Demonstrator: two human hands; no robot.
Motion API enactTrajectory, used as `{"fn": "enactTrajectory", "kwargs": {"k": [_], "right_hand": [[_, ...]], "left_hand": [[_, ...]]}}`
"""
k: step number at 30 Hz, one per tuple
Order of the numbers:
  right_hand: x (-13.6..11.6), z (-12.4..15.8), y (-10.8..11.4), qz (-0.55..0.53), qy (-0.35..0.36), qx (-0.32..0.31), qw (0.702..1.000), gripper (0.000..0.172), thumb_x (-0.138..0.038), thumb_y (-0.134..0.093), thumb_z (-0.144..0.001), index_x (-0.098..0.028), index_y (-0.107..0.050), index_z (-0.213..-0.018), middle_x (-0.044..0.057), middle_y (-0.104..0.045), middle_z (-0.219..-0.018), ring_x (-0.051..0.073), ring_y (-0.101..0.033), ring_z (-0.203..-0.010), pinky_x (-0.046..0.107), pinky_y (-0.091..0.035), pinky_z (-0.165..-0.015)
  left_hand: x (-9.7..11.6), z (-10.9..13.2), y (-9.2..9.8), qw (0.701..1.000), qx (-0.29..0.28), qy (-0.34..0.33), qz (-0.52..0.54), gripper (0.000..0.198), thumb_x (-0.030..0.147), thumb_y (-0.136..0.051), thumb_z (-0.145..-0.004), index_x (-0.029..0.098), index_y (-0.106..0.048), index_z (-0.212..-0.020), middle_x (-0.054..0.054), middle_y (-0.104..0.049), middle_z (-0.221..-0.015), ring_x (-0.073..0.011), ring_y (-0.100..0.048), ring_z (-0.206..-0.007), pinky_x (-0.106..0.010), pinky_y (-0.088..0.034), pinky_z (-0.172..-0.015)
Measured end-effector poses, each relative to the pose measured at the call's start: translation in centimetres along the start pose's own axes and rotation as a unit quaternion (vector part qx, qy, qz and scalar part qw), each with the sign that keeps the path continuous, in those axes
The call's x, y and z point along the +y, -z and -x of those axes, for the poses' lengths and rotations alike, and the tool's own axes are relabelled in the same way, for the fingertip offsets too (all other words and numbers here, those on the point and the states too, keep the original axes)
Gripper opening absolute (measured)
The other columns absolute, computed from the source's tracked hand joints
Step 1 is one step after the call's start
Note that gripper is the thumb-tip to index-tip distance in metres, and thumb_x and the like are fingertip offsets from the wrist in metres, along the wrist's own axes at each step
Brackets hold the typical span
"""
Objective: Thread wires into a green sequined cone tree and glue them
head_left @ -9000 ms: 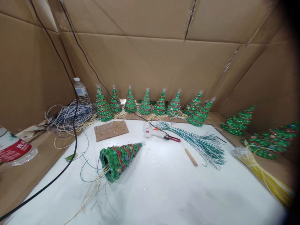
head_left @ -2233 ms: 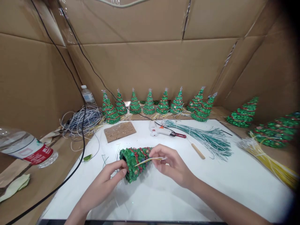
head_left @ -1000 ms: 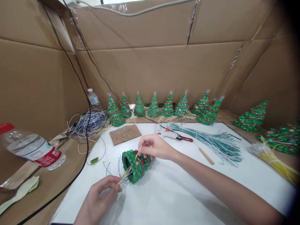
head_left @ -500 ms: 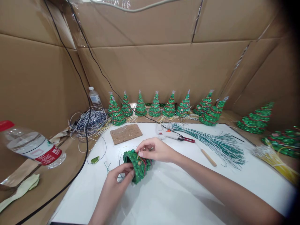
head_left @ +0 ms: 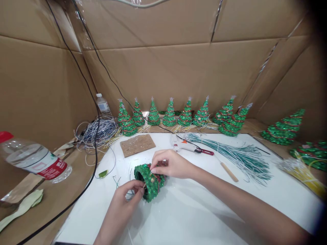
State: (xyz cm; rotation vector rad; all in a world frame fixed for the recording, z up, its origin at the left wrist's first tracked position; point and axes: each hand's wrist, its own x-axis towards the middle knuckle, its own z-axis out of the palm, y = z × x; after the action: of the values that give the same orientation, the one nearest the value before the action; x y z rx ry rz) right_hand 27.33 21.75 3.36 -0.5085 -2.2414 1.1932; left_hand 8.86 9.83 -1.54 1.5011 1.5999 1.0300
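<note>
A small green beaded Christmas tree (head_left: pixel 154 187) with red trim and a gold ball lies on its side, its dark hollow base facing left. My left hand (head_left: pixel 129 197) is closed at the rim of that base, thumb and finger pinching what looks like a thin pale wire (head_left: pixel 144 185). My right hand (head_left: pixel 175 165) is closed in a pinch against the upper side of the tree. Whatever sits between its fingertips is too small to name. Thin white and dark wires trail around my left hand.
Several finished trees (head_left: pixel 170 114) line the back. On the white board lie a cardboard piece (head_left: pixel 138 144), a glue gun (head_left: pixel 187 146), a wooden-handled tool (head_left: pixel 230 171) and green-white wires (head_left: pixel 242 160). A water bottle (head_left: pixel 35 158) and black cable (head_left: pixel 95 149) are left.
My left fingers have drawn back a little from inside the base to its rim, with a pale wire showing at their tips. My right pinch has shifted slightly along the tree's side.
</note>
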Motion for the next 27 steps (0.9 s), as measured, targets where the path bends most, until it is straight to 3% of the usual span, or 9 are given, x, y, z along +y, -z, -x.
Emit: {"fn": "enactTrajectory", "kwargs": {"k": [5,13,16,19,22,27], "right_hand": [[0.2,0.1,-0.2,0.002,0.055,-0.013,0.998,0.008,-0.021,-0.066,-0.081,-0.015,-0.07,-0.079,0.003,-0.06,-0.081,0.01,-0.055,-0.073,0.021,-0.042,-0.068],[1.0,0.6,-0.6,0.02,0.11,-0.007,0.994,0.008,-0.02,-0.066,-0.082,-0.014,-0.07,-0.08,0.002,-0.06,-0.081,0.009,-0.055,-0.069,0.02,-0.041,-0.064],[0.9,0.6,-0.6,0.04,0.115,0.028,0.992,0.013,-0.026,-0.066,-0.082,-0.014,-0.069,-0.09,0.004,-0.059,-0.09,0.014,-0.055,-0.086,0.025,-0.043,-0.08],[1.2,0.7,-0.8,0.047,0.122,0.045,0.99,0.033,-0.033,-0.064,-0.085,-0.014,-0.06,-0.112,0.008,-0.053,-0.109,0.018,-0.047,-0.109,0.034,-0.036,-0.098],[1.7,0.8,-1.3,0.02,0.118,0.01,0.993,0.041,-0.04,-0.056,-0.091,-0.015,-0.05,-0.123,0.01,-0.048,-0.119,0.018,-0.043,-0.115,0.034,-0.035,-0.101],[2.3,1.1,-2.1,0.009,0.109,0.003,0.994,0.048,-0.051,-0.051,-0.092,-0.015,-0.048,-0.124,0.01,-0.05,-0.118,0.018,-0.046,-0.113,0.032,-0.037,-0.098]], "left_hand": [[0.3,-0.5,-0.6,0.999,-0.025,-0.026,0.034,0.026,0.035,-0.05,-0.087,0.017,-0.066,-0.098,-0.004,-0.065,-0.086,-0.0201,-0.058,-0.087,-0.027,-0.047,-0.079],[0.3,-0.7,-1.3,0.998,-0.023,-0.015,0.05,0.023,0.032,-0.047,-0.087,0.016,-0.063,-0.08,-0.003,-0.059,-0.075,-0.0196,-0.055,-0.081,-0.026,-0.044,-0.076],[0.6,-0.5,-1.5,0.998,-0.025,-0.01,0.055,0.023,0.031,-0.046,-0.087,0.017,-0.062,-0.079,-0.002,-0.059,-0.075,-0.0191,-0.054,-0.081,-0.025,-0.043,-0.075],[0.8,-0.2,-1.7,0.996,-0.043,-0.008,0.072,0.023,0.03,-0.045,-0.088,0.017,-0.064,-0.086,-0.001,-0.059,-0.077,-0.0179,-0.052,-0.078,-0.025,-0.042,-0.076],[0.6,-0.1,-1.8,0.996,-0.039,-0.007,0.08,0.021,0.029,-0.046,-0.088,0.017,-0.063,-0.086,0.0,-0.056,-0.074,-0.0168,-0.048,-0.075,-0.025,-0.042,-0.076],[-0.3,-0.3,-2.0,0.995,-0.039,-0.013,0.089,0.018,0.028,-0.047,-0.088,0.018,-0.062,-0.088,0.001,-0.053,-0.072,-0.0157,-0.046,-0.073,-0.025,-0.041,-0.077]]}}
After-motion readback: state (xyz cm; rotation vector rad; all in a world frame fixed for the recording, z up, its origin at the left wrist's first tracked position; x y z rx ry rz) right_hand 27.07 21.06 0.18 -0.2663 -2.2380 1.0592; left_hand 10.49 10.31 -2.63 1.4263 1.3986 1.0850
